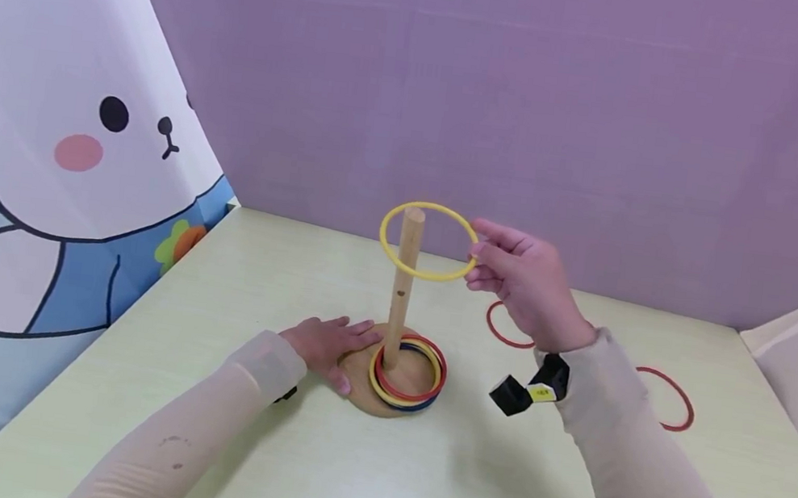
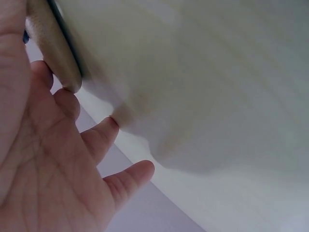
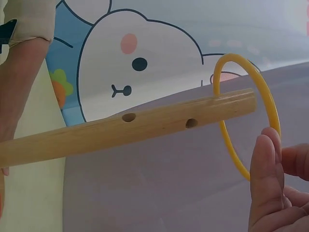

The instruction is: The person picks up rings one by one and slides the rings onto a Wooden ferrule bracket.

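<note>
A wooden post [image 1: 403, 298] stands upright on a round wooden base [image 1: 356, 378]. My right hand [image 1: 530, 283] pinches a yellow ring [image 1: 429, 276] at its right side, and the ring encircles the post near its top. In the right wrist view the post's tip [image 3: 241, 102] pokes through that ring [image 3: 273, 108]. Around the foot of the post, on the base, lie red [image 1: 407, 397], yellow and blue rings. My left hand [image 1: 326, 347] rests at the base's left edge with its fingers spread; the left wrist view shows its fingertips against the base's rim [image 2: 55, 48].
Two red rings lie on the pale table to the right, one [image 1: 509, 343] partly behind my right hand and another [image 1: 685, 402] beyond my right sleeve. A purple backdrop [image 1: 600, 140] rises behind the table, with a cartoon-printed panel [image 1: 48, 42] along the left.
</note>
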`<state>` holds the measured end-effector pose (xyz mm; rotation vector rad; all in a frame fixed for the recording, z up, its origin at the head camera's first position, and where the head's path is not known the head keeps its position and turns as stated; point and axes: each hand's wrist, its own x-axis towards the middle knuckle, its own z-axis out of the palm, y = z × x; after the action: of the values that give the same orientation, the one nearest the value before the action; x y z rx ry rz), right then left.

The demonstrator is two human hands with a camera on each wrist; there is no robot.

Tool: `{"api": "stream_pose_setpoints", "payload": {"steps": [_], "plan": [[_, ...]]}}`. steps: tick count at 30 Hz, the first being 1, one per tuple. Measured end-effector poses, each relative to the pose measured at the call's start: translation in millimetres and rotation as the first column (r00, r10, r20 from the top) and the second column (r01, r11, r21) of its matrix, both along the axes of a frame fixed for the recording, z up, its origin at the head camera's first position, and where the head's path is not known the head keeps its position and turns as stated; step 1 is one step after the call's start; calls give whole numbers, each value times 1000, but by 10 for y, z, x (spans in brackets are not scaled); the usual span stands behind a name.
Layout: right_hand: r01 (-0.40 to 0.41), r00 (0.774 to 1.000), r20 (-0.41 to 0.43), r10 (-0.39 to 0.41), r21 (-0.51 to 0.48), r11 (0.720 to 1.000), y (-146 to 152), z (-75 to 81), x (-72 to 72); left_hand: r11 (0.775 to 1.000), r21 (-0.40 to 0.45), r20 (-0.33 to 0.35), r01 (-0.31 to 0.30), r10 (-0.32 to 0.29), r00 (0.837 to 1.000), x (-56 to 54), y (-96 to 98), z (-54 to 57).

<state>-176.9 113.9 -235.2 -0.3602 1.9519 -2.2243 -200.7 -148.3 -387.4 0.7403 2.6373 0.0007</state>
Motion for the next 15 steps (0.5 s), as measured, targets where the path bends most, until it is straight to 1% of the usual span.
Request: {"api": "stream_pose_setpoints", "payload": {"steps": [10, 15], "plan": [[-16, 1000, -8, 16, 13, 1000, -51, -216, -116, 1000, -3, 5, -21, 21, 1000, -23, 28, 3], [-32, 999, 5, 32, 25, 999, -114, -298, -146, 1000, -3, 13, -28, 28, 1000, -35, 28, -6]]}}
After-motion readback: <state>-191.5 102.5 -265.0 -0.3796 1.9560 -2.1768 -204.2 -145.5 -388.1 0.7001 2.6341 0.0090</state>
